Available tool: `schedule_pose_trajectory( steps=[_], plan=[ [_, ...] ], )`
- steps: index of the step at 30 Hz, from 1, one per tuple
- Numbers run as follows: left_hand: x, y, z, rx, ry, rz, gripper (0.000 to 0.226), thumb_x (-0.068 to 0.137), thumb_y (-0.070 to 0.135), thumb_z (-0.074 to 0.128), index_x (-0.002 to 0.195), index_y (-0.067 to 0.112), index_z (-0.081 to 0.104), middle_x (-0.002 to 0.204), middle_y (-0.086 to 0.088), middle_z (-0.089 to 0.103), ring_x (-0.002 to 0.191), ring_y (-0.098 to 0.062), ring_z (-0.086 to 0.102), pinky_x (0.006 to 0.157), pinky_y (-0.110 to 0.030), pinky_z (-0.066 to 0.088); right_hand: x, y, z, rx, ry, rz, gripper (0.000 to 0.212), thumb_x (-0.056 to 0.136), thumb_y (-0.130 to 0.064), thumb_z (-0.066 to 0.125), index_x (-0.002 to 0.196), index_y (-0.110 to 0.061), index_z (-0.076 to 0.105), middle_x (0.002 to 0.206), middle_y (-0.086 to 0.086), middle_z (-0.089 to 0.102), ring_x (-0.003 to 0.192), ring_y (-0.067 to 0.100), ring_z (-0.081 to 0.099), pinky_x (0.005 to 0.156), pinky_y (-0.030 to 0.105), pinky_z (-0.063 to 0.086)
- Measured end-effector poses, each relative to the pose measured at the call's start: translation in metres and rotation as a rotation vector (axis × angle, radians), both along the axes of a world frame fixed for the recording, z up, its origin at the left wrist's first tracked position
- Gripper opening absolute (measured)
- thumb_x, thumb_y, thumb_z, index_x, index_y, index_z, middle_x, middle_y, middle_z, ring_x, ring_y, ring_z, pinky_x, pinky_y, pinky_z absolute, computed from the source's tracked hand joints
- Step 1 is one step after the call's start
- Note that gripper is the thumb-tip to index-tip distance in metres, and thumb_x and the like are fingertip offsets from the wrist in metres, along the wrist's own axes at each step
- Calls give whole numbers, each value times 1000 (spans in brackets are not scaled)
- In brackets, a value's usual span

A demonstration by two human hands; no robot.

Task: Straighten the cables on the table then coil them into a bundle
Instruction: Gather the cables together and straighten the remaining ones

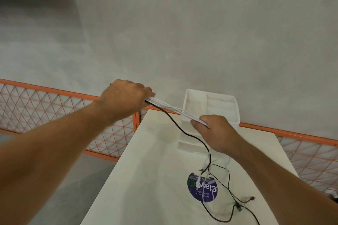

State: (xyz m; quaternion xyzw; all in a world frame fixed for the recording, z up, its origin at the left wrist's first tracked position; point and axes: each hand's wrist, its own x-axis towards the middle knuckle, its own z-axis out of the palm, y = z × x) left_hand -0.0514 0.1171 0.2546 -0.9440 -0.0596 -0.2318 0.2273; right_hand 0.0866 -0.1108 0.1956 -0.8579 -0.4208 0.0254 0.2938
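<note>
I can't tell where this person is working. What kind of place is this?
Probably an indoor workshop or fenced-off work area, not a home: a bare grey concrete wall, an orange mesh fence along a plain white table, and a white organizer box on it.

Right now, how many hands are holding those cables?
2. The left hand grips the cable bundle past the left edge of the table; the right hand grips it in front of the white organizer.
</note>
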Motion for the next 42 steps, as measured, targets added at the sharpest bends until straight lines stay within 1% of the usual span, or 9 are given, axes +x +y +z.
schedule_pose_trajectory(
  steps=[3, 5, 9, 15, 20, 25, 32, 36, 42],
  plan=[
    [-2, 7, -3, 14, -27, -37, 30, 94, 37, 55, 83, 13, 68, 60, 0, 58, 45, -16, 45, 47, -22, 34, 9, -12, -6, 17, -42, -21, 48, 97, -39, 47, 57, -17, 37, 51, -3, 37, 45, 11, 32, 43, 20, 28],
    [-1, 12, -5, 31, -56, -20, 33, 94, 36, 55, 73, 12, 64, 54, 2, 50, 42, -15, 43, 46, -21, 28, 14, -18, -10, 15, -60, -33, 47, 98, -37, 47, 56, -17, 36, 49, -4, 36, 44, 9, 31, 43, 19, 30],
    [-2, 22, -8, 28, -79, 30, 38, 98, 40, 41, 80, 14, 62, 60, 3, 53, 48, -14, 47, 50, -24, 33, 24, -32, -18, -12, -88, -75, 45, 99, -34, 45, 58, -17, 38, 51, -3, 40, 47, 12, 35, 45, 22, 24],
    [-9, 37, -6, -5, -54, 164, 39, 101, 42, 30, 86, 17, 57, 66, 4, 55, 52, -12, 49, 51, -25, 35, 43, -59, -36, -143, -131, -175, 45, 99, -38, 43, 58, -19, 40, 53, -2, 46, 53, 18, 45, 52, 31, 33],
    [-21, 54, -8, 19, -92, 209, 40, 100, 39, 34, 82, 13, 59, 62, 1, 54, 48, -16, 46, 49, -26, 30, 52, -82, -51, -222, -76, -233, 45, 98, -42, 42, 60, -19, 39, 54, -2, 46, 48, 13, 42, 43, 20, 33],
    [-22, 57, -10, 34, -91, 214, 39, 99, 36, 39, 77, 12, 59, 58, 1, 52, 44, -16, 44, 49, -27, 32, 57, -90, -65, -267, -65, -275, 43, 99, -39, 42, 61, -20, 40, 55, -2, 48, 51, 14, 42, 49, 26, 32],
    [-27, 69, -21, -50, -101, 288, 41, 100, 39, 34, 80, 11, 58, 59, 2, 47, 48, -18, 43, 56, -31, 33, 58, -101, -77, -265, -30, -295, 41, 97, -43, 43, 64, -20, 41, 56, -2, 49, 51, 12, 42, 49, 24, 32],
    [-32, 80, -23, -106, -97, 306, 42, 99, 40, 33, 82, 12, 58, 63, 1, 51, 56, -22, 50, 63, -34, 40, 55, -106, -87, -226, 11, -252, 39, 98, -40, 44, 64, -20, 42, 54, -4, 46, 49, 10, 39, 48, 22, 31],
    [-31, 80, -23, -128, -81, 289, 37, 100, 40, 32, 76, 17, 49, 63, 2, 47, 60, -21, 49, 67, -37, 41, 55, -111, -102, -373, -132, -261, 39, 99, -43, 39, 63, -27, 37, 62, -7, 47, 55, 7, 41, 51, 19, 32]
  ],
)
